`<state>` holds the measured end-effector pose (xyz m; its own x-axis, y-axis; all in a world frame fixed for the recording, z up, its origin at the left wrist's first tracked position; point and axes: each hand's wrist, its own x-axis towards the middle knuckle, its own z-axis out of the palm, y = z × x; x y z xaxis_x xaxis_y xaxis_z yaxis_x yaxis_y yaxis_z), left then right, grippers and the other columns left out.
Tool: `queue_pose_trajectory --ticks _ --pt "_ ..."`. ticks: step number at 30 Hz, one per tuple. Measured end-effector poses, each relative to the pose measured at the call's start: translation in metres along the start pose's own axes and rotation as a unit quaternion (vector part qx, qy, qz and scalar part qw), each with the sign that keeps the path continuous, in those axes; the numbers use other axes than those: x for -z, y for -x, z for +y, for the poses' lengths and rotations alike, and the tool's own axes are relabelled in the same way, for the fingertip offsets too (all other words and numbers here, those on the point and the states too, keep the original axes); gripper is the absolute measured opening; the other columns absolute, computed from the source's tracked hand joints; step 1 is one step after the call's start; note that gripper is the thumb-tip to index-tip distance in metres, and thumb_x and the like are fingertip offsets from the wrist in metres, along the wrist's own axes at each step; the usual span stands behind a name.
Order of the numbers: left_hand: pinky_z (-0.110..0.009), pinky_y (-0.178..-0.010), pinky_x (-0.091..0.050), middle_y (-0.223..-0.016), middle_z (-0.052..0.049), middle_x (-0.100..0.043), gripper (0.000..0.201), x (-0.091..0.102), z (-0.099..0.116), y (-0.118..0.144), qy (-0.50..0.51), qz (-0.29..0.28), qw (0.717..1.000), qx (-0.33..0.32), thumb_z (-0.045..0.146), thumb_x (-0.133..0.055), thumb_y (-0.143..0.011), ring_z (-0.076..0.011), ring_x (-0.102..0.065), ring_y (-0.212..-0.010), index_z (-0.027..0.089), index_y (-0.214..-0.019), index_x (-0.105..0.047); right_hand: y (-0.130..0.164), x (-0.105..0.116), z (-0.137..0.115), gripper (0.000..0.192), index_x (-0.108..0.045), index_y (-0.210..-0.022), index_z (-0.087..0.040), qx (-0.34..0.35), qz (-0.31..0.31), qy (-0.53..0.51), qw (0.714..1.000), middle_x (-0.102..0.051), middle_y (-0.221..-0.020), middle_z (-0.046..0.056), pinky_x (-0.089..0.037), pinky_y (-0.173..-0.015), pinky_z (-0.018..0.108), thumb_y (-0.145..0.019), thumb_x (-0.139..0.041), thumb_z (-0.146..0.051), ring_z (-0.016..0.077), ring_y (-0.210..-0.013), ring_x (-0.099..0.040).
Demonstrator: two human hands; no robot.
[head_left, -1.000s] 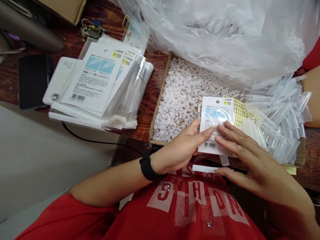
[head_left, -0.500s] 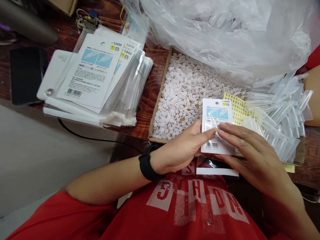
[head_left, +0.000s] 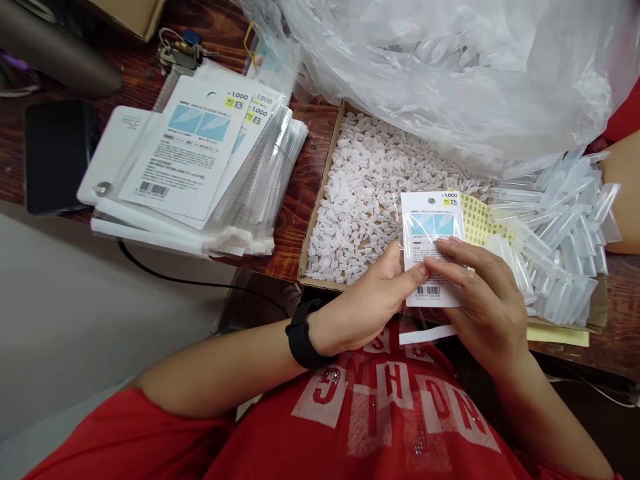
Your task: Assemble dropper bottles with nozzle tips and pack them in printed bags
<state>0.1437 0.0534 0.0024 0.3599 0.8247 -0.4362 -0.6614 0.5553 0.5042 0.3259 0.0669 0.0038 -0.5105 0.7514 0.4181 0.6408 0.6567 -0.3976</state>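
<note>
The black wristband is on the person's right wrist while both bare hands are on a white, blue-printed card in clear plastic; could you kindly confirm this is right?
Not quite: the head view shows the black wristband on the left wrist; the left hand and the right hand are both on the white, blue-printed card in clear plastic.

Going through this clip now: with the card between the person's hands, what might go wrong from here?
1. The bagged card could crease: its end with the white strip hangs loose below the left hand and right hand.
2. A bump might spill small white pieces, heaped loosely in the shallow cardboard tray.
3. The stack of cards is fanned unevenly and reaches the table's near edge, so it could slide off.
</note>
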Motion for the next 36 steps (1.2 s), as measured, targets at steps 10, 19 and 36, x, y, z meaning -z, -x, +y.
queue_pose_trajectory --ticks 10,19,36 --pt "-0.048 -0.122 -0.045 -0.152 -0.012 -0.068 0.049 0.01 0.004 -0.002 -0.008 -0.017 1.0 0.008 0.031 -0.084 -0.094 -0.0337 -0.059 -0.145 0.02 -0.138 -0.066 0.003 0.009 0.004 0.054 -0.059 -0.151 -0.016 0.043 -0.087 -0.019 0.995 -0.065 -0.152 0.016 -0.053 -0.124 0.044 -0.098 -0.062 -0.001 0.0259 -0.148 -0.059" --pt "-0.046 -0.119 -0.049 -0.149 -0.012 -0.071 0.048 0.007 0.011 -0.003 -0.018 -0.026 0.999 -0.004 0.03 -0.083 -0.095 -0.032 -0.066 -0.139 0.019 -0.138 -0.063 0.007 0.007 -0.002 0.06 -0.06 -0.152 -0.032 -0.039 -0.034 -0.061 0.997 -0.056 -0.162 0.009 -0.051 -0.125 0.046 -0.097 -0.072 -0.011 0.027 -0.15 -0.055" --pt "-0.031 -0.081 -0.066 -0.124 -0.011 -0.082 0.097 0.011 0.034 0.01 -0.161 -0.065 0.981 0.086 0.029 -0.076 -0.1 -0.0249 -0.084 -0.098 0.036 -0.175 -0.015 0.019 0.031 -0.007 0.022 -0.083 -0.112 -0.036 -0.468 -0.024 -0.402 0.787 -0.072 -0.075 -0.003 -0.068 -0.065 0.022 -0.091 -0.085 -0.041 0.0109 -0.065 -0.073"
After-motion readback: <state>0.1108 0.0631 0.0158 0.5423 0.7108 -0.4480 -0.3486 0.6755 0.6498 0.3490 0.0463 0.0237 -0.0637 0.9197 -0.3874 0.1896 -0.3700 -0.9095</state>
